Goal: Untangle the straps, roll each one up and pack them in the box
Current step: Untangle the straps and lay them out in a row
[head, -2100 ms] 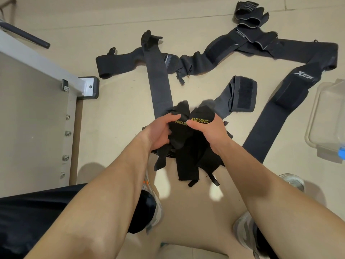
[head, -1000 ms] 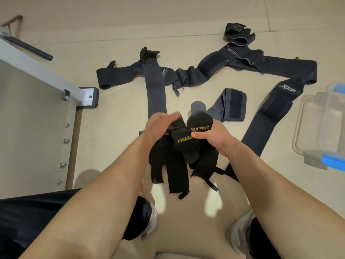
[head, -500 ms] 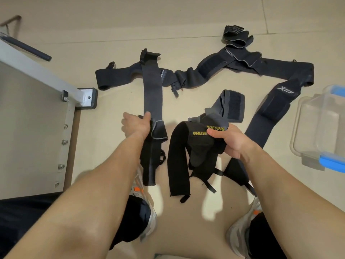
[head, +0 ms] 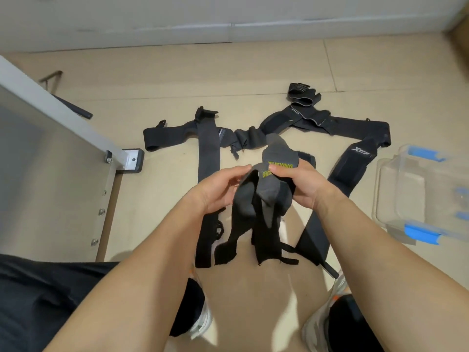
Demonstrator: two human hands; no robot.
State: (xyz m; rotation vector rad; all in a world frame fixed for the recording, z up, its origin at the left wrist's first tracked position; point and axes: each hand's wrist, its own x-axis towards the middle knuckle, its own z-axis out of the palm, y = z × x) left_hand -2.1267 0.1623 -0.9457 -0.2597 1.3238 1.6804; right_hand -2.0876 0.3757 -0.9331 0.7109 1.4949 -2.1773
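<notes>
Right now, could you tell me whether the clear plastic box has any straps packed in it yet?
Empty as far as visible: the clear box shows only bare plastic, though its right side is cut off by the frame.

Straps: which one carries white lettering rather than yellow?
The long strap lying on the floor beside the clear box, marked "XTEP" in white. The bundle in both hands has yellow lettering.

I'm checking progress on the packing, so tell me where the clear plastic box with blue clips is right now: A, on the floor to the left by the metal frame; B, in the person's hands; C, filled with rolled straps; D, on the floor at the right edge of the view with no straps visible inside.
D: the clear box sits on the floor at the right edge, nothing dark visible inside, while both hands hold a strap.
</notes>
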